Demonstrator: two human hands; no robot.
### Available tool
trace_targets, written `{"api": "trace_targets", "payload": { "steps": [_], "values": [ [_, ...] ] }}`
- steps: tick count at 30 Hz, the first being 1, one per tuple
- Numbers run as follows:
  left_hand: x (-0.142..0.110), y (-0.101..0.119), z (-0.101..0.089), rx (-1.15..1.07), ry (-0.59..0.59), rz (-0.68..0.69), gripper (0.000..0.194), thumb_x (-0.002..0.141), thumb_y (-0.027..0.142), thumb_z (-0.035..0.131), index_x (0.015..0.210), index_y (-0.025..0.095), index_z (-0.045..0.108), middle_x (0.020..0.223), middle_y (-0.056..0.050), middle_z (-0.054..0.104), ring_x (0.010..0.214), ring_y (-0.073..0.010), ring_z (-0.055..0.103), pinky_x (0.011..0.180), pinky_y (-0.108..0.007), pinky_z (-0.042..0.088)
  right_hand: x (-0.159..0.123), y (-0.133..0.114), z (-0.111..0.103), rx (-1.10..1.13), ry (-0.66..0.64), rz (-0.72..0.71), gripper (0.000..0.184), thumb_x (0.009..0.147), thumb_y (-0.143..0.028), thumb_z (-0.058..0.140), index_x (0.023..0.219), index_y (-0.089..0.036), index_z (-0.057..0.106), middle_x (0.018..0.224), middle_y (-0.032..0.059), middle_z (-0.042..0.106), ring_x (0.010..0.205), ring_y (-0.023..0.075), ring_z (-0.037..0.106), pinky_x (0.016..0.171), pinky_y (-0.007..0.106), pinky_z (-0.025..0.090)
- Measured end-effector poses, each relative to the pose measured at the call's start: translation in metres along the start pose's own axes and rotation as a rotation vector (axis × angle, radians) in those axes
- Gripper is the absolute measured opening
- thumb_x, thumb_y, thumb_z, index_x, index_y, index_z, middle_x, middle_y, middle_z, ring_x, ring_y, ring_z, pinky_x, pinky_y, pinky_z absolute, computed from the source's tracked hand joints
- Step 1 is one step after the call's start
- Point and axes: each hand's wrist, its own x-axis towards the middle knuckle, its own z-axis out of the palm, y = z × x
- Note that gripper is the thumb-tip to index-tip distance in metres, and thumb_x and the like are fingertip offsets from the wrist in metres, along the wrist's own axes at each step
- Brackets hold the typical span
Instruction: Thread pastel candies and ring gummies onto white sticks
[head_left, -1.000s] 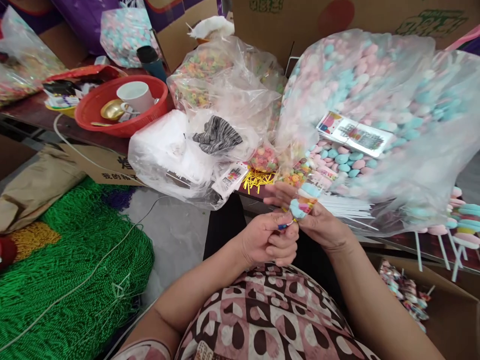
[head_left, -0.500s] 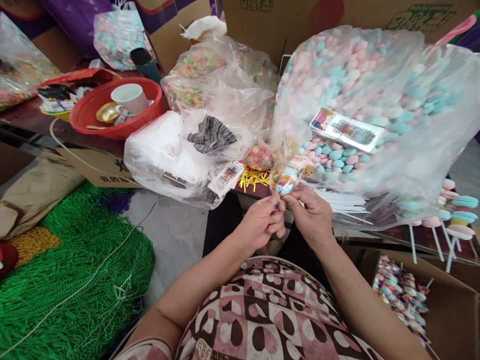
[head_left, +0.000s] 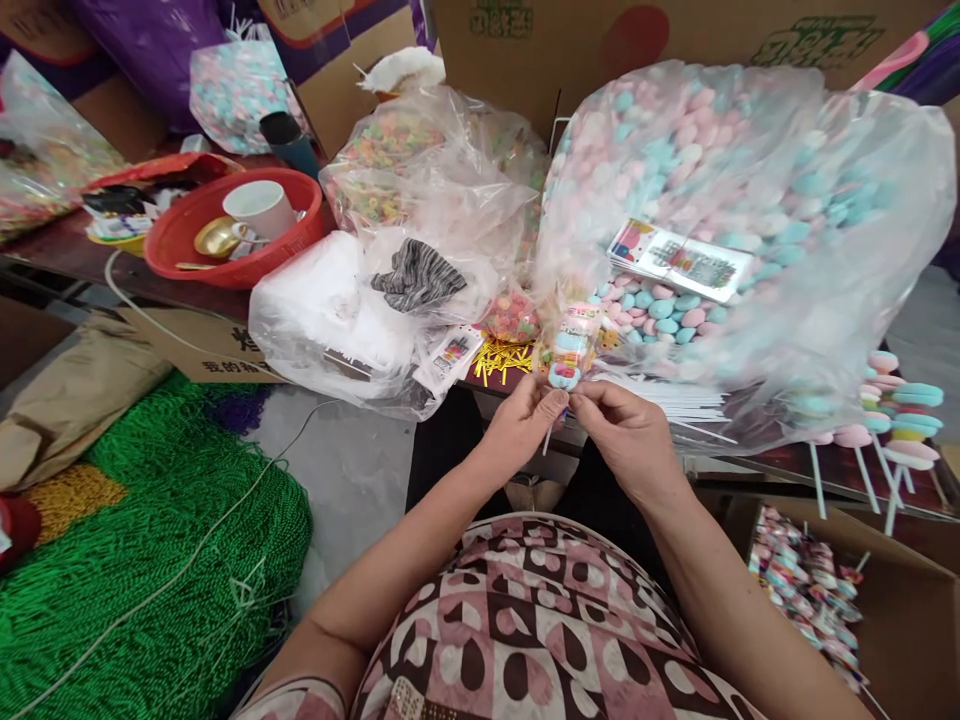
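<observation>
Between my two hands stands a wrapped marshmallow lollipop point(head_left: 568, 350), its blue and pink sweets stacked in a clear printed wrapper. My left hand point(head_left: 525, 425) pinches the bottom of the wrapper, with the white stick showing below. From the other side my right hand point(head_left: 619, 425) closes thumb and finger on the same spot. Just beyond lie gold twist ties point(head_left: 501, 360) and a small bag of red gummies point(head_left: 511, 316). White sticks point(head_left: 679, 398) lie to the right, beside a large bag of pink and blue marshmallows point(head_left: 697, 160) with a stack of printed wrappers point(head_left: 681, 260) on it.
Unwrapped marshmallow sticks point(head_left: 904, 410) lie at the table's right edge, above a cardboard box point(head_left: 900, 610) of wrapped lollipops. A red basin point(head_left: 232, 265) holds a white mug point(head_left: 261, 203). Green bead strings point(head_left: 150, 560) are heaped at the lower left.
The lollipop now stands more upright, and its stick shows below my left hand. My fingers have shifted slightly at the wrapper's base. The whole view has moved a little.
</observation>
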Motion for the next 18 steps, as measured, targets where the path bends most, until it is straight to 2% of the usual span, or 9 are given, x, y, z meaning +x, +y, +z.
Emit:
{"api": "trace_targets", "payload": {
  "steps": [3,6,9,11,14,16,18],
  "values": [
    [0.001,0.018,0.003,-0.241,-0.051,0.045,0.041,0.075,0.044,0.074,0.110,0.023,0.064,0.098,-0.002,0.067,0.087,-0.0134,0.061,0.078,-0.024,0.047,-0.003,-0.008,-0.002,-0.123,0.011,-0.047,0.013,0.079,-0.029,0.061,0.074,-0.019,0.069,0.067,-0.0005,0.065,0.063,0.0133,0.057,0.064,0.028,0.045],
    [-0.009,0.045,0.004,-0.371,-0.061,0.127,0.034,0.078,0.050,0.069,0.096,0.022,0.072,0.102,-0.006,0.070,0.102,-0.0201,0.062,0.092,-0.033,0.047,-0.002,-0.017,-0.009,-0.266,0.078,-0.148,0.012,0.079,-0.024,0.058,0.070,-0.020,0.066,0.062,-0.0020,0.061,0.058,0.0121,0.054,0.060,0.026,0.044],
    [-0.024,0.064,0.003,-0.223,-0.118,0.189,0.048,0.080,0.065,0.058,0.080,0.020,0.077,0.088,-0.010,0.071,0.104,-0.0264,0.062,0.094,-0.038,0.046,0.001,-0.031,-0.017,-0.431,0.239,-0.311,0.013,0.081,-0.020,0.056,0.073,-0.023,0.065,0.065,-0.0017,0.063,0.062,0.0132,0.058,0.064,0.027,0.046],
    [-0.029,0.064,0.003,-0.036,-0.167,0.192,0.052,0.082,0.066,0.054,0.078,0.021,0.078,0.078,-0.010,0.069,0.097,-0.0256,0.062,0.094,-0.038,0.045,0.001,-0.042,-0.021,-0.545,0.331,-0.427,0.013,0.082,-0.019,0.055,0.075,-0.024,0.066,0.068,-0.0006,0.064,0.065,0.0140,0.060,0.067,0.028,0.047],
    [-0.024,0.051,0.006,0.067,-0.196,0.082,0.055,0.086,0.065,0.048,0.078,0.019,0.077,0.068,-0.006,0.064,0.077,-0.0195,0.060,0.083,-0.033,0.046,-0.008,-0.053,-0.020,-0.632,0.364,-0.537,0.013,0.084,-0.017,0.056,0.077,-0.024,0.066,0.068,0.0002,0.064,0.064,0.0142,0.059,0.065,0.028,0.046],
    [-0.016,0.043,0.008,-0.057,-0.182,-0.007,0.063,0.085,0.071,0.043,0.071,0.017,0.072,0.062,-0.005,0.060,0.065,-0.0157,0.055,0.067,-0.028,0.045,-0.016,-0.053,-0.017,-0.620,0.288,-0.553,0.013,0.084,-0.017,0.057,0.078,-0.024,0.066,0.066,-0.0008,0.063,0.061,0.0133,0.058,0.061,0.027,0.045],
    [-0.010,0.039,0.007,-0.211,-0.151,-0.059,0.068,0.083,0.076,0.040,0.067,0.016,0.068,0.054,-0.003,0.055,0.053,-0.0126,0.048,0.054,-0.025,0.039,-0.023,-0.049,-0.017,-0.573,0.174,-0.508,0.014,0.083,-0.016,0.057,0.075,-0.024,0.066,0.063,-0.0023,0.061,0.057,0.0116,0.056,0.056,0.025,0.043]
  ]
}}
